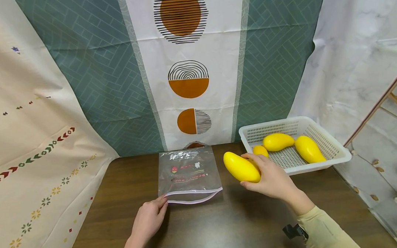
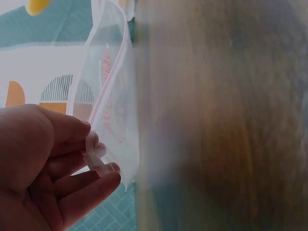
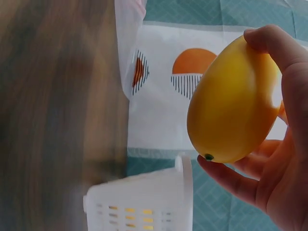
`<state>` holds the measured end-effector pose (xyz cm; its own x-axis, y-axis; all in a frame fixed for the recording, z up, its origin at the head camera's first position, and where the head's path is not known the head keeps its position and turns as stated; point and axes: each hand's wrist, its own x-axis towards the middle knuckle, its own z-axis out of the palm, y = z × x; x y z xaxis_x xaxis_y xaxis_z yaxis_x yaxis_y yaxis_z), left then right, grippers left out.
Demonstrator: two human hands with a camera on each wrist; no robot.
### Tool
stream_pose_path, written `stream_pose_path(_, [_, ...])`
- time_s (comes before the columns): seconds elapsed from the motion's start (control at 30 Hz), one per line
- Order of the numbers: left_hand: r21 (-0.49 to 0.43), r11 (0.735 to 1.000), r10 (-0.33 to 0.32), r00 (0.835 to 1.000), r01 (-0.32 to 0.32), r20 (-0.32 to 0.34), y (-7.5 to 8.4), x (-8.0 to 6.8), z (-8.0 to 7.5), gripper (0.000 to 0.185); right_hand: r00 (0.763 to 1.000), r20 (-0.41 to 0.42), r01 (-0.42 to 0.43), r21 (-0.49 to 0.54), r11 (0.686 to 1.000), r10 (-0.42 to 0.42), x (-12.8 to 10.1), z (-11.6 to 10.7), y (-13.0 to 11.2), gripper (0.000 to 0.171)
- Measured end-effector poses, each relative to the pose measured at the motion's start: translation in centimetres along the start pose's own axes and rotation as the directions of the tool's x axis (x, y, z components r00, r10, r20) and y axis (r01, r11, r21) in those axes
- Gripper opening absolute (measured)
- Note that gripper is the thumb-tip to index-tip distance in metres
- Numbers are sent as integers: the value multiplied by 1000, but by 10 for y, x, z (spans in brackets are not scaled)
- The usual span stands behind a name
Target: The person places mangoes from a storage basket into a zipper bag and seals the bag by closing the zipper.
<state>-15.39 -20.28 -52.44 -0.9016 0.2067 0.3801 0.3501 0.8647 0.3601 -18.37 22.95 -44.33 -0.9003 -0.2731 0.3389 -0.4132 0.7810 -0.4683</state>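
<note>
A white basket (image 1: 333, 153) at the table's (image 1: 223, 226) far right holds three yellow mangoes (image 1: 277, 141), while the clear zip bag (image 1: 188, 174) lies flat and empty at the middle, its opening toward the person. The right hand (image 1: 272, 180) is raised between bag and basket, fingers curled round a fourth mango (image 1: 241, 167) held clear of the table. The left hand (image 1: 149, 218) reaches forward low and pinches the bag's near left corner between thumb and fingertips (image 2: 98, 150)

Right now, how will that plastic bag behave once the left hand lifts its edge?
Probably floppy: the plastic bag is thin clear film, lying flat on the table. The left hand pinches one corner only, so the mouth likely sags.
</note>
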Motion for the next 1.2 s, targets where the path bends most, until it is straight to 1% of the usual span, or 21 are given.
stream_pose_path(0.13, [-12, 1000, -24, 999, 25, 27, 2, -1, 4, 21, 1000, 5, 3, 14, 1000, -3, -1, 6, -4, 83])
stream_pose_path(0.3, [-19, 999, -33, 998, 35, 58, 3, -4, 7, 20, 1000, 20, 2, 19, 1000, -2, -3, 16, -7, 82])
stream_pose_path(0.5, [-23, 1000, -21, 999, 22, 39, 3, -3, 8, 21, 999, 44, -2, 2, 1000, 2, -6, 25, -12, 81])
stream_pose_path(0.73, [-28, 1000, -6, 1000, 6, 27, 6, 1, 9, 21, 995, 101, 1, 1, 1000, -1, -6, 32, -24, 80])
stream_pose_path(0.93, [-29, 1000, -10, 1000, 10, 18, 7, 3, 10, 21, 994, 113, -7, 5, 1000, 6, -6, 38, -34, 77])
stream_pose_path(1.0, [-32, 999, -13, 1000, 13, 19, 7, 3, 11, 21, 992, 124, -1, 3, 1000, 1, -7, 41, -36, 77])
stream_pose_path(1.2, [-29, 1000, -3, 1000, 3, 12, 8, 3, 10, 21, 984, 173, 54, -5, 999, -52, -9, 49, -45, 78])
